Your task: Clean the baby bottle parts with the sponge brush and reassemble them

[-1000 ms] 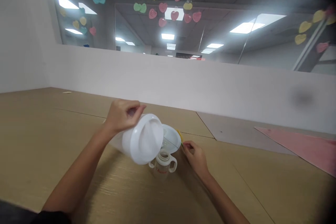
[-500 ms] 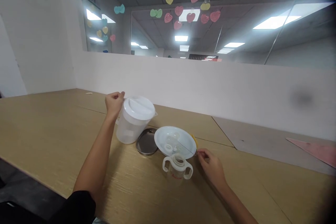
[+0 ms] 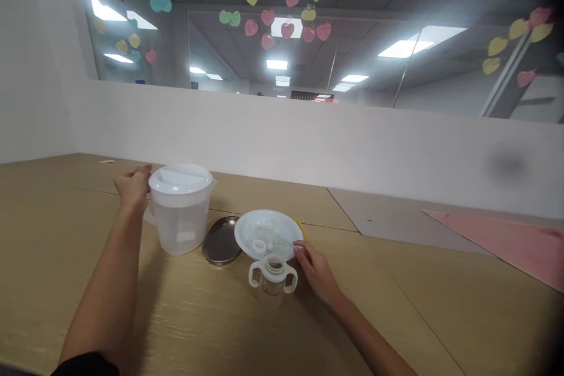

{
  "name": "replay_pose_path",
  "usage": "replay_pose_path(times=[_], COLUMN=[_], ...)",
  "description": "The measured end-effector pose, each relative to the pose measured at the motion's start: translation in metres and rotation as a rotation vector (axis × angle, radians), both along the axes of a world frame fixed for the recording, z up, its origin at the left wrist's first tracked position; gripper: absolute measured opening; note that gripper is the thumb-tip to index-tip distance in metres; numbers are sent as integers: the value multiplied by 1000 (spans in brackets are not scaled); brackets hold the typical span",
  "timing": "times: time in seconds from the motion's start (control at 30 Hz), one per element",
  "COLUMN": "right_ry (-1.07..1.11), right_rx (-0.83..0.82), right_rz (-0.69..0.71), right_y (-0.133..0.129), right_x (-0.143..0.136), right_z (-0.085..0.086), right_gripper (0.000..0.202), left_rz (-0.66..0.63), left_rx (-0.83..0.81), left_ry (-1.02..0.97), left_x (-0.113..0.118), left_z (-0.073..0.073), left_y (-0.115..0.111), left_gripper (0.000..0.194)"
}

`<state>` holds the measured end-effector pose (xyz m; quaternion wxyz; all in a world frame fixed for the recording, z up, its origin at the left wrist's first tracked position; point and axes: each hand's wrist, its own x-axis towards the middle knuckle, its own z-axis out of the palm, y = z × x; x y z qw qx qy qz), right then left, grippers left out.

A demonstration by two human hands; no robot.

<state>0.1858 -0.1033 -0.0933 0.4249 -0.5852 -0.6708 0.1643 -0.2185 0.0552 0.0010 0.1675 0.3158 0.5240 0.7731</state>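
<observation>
Translucent plastic pitcher (image 3: 180,211), head view, lidded and upright, just right of the fingers of the left hand (image 3: 133,186), which curl closed about its handle (image 3: 150,215); metal tray (image 3: 219,244) farther right of them. White bowl (image 3: 245,224) with small clear and white parts (image 3: 259,245), beside the fingertips of the right hand (image 3: 318,270), pinched together on a thin rod (image 3: 284,238) reaching into it; two-handled cup (image 3: 272,279), upright and open-topped, left of those fingertips.

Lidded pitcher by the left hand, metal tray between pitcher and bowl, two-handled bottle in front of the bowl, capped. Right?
One slip: the two-handled bottle in front of the bowl is uncapped and open in the head view. Lidded pitcher by the left hand, and metal tray between pitcher and bowl: correct.
</observation>
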Motion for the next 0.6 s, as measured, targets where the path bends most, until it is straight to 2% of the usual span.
replay_pose_path(times=[0.1,0.2,0.33,0.4,0.5,0.6], right_ry=[18,96,172,44,-282,-478], right_rx=[-22,39,142,84,-88,-163], right_rz=[10,-25,-235,-351,-411,-380], right_y=[0,2,10,13,15,15], right_x=[-4,-1,16,25,31,28], right_z=[-3,-4,-5,-6,-11,-18], right_gripper=[46,45,44,39,30,19], left_rz=[-6,5,16,-13,-173,-354], left_rx=[-26,-53,-109,-134,-107,-49], left_ry=[-5,0,38,116,334,536], left_x=[0,-4,-11,-8,16,60], left_z=[0,-2,-5,-4,-2,0], left_y=[0,2,-3,-12,-31,-51], left_gripper=[16,17,17,18,20,21])
